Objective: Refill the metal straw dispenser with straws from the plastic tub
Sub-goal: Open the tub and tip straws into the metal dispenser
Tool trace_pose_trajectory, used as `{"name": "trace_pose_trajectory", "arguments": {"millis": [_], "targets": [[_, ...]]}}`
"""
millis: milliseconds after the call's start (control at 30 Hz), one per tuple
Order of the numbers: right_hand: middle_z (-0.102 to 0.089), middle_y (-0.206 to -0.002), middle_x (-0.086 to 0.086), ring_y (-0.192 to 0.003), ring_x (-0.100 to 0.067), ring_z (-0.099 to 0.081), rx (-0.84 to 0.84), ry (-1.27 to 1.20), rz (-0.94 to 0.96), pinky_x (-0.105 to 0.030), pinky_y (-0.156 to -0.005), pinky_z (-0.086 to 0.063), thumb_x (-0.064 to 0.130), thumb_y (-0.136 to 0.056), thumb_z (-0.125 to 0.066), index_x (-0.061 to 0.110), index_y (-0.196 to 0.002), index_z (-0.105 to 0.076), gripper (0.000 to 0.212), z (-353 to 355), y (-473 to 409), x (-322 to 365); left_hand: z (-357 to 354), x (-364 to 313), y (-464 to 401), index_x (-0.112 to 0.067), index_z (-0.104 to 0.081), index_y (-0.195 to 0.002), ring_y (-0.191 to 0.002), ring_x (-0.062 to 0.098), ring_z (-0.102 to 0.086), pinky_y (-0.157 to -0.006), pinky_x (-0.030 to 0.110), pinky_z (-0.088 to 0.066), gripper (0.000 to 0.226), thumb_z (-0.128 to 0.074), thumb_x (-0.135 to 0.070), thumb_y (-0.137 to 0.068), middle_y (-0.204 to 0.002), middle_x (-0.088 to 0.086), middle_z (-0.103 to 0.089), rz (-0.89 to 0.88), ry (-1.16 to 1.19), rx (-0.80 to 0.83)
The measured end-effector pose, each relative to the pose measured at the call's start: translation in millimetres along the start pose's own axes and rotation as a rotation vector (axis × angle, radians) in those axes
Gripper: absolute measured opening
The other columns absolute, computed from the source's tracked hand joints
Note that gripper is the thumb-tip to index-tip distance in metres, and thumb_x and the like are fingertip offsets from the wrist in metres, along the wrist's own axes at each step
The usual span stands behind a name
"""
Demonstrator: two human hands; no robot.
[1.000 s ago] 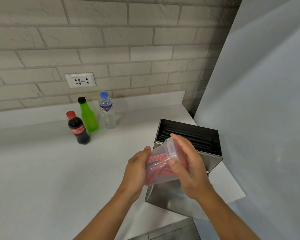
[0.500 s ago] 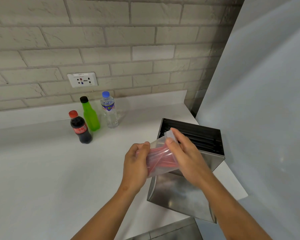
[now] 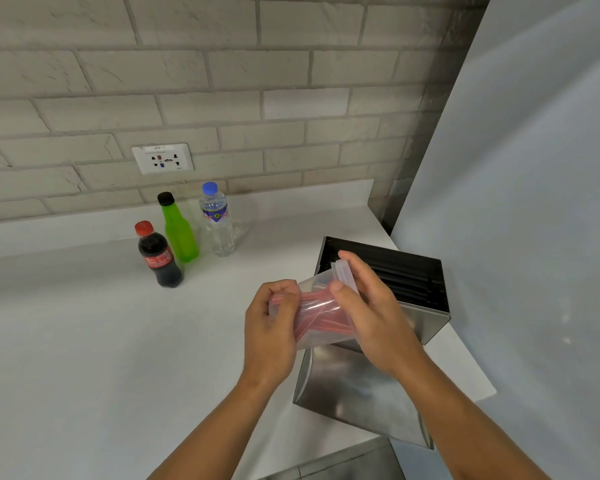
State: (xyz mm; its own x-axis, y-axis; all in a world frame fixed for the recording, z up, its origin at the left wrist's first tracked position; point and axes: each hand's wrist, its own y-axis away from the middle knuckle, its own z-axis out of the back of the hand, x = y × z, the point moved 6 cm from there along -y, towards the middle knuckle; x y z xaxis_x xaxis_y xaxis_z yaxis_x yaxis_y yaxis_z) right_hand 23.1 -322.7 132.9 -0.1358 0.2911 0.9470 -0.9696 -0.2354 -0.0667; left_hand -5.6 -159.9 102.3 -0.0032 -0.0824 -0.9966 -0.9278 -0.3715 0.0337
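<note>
White counter (image 3: 84,358), brick wall (image 3: 222,81), both hands (image 3: 271,327) gripping plastic tub (image 3: 317,315) (red straws inside) over metal dispenser (image 3: 354,386)

You are working at a white counter (image 3: 84,358) that runs back to a brick wall and ends at its right edge beside a pale panel. 4 items stand directly on it. Near the back are 3 upright, capped bottles close together: a dark cola bottle (image 3: 159,256) with a red cap, a green bottle (image 3: 179,230) with a black cap, and a clear water bottle (image 3: 218,221) with a blue cap. At the right front corner stands the open-topped metal straw dispenser (image 3: 354,386).
</note>
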Motion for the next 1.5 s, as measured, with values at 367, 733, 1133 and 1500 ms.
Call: {"name": "trace_pose_trajectory", "arguments": {"millis": [367,733,1133,1500], "targets": [[-0.052,-0.144,0.005,-0.132,-0.025,-0.054,-0.051,0.057,0.226,-0.053,-0.103,-0.052,0.045,-0.091,-0.056,0.04,-0.147,-0.044,0.058,-2,2,9,5,5,-8,-0.018,-0.074,-0.092,-0.086,0.019,-0.07,-0.077,0.033,-0.057,0.027,-0.059,-0.04,-0.085,-0.09,0.0,-0.074,0.018,0.07,-0.017],[-0.056,-0.14,0.013,-0.132,-0.018,-0.055,-0.015,-0.002,0.084,-0.052,-0.108,-0.049,0.051,-0.088,-0.059,0.042,-0.146,-0.049,0.06,-13,-12,2,11,13,-16,-0.019,-0.073,-0.095,-0.086,0.02,-0.07,-0.071,0.026,-0.058,0.028,-0.06,-0.043,-0.087,-0.092,0.004,-0.072,0.071,0.042,-0.019],[-0.078,-0.095,-0.002,-0.091,-0.018,-0.073,-0.016,-0.318,-0.301,-0.034,-0.087,-0.056,0.032,-0.107,-0.049,0.017,-0.106,-0.078,0.032,-15,-17,-33,30,12,-31,-0.021,-0.073,-0.098,-0.079,-0.002,-0.068,-0.077,0.026,-0.056,0.027,-0.048,-0.027,-0.105,-0.09,-0.008,-0.073,0.145,-0.031,0.098],[-0.077,-0.092,-0.017,-0.07,-0.033,-0.075,-0.065,-0.19,-0.36,-0.04,-0.06,-0.062,0.037,-0.104,-0.055,0.022,-0.108,-0.075,0.025,-46,-22,-39,61,0,-37,-0.039,-0.063,-0.122,-0.076,0.006,-0.059,-0.068,0.014,-0.051,0.029,-0.065,-0.044,-0.094,-0.083,-0.008,-0.061,-0.081,-0.434,0.204]]}}
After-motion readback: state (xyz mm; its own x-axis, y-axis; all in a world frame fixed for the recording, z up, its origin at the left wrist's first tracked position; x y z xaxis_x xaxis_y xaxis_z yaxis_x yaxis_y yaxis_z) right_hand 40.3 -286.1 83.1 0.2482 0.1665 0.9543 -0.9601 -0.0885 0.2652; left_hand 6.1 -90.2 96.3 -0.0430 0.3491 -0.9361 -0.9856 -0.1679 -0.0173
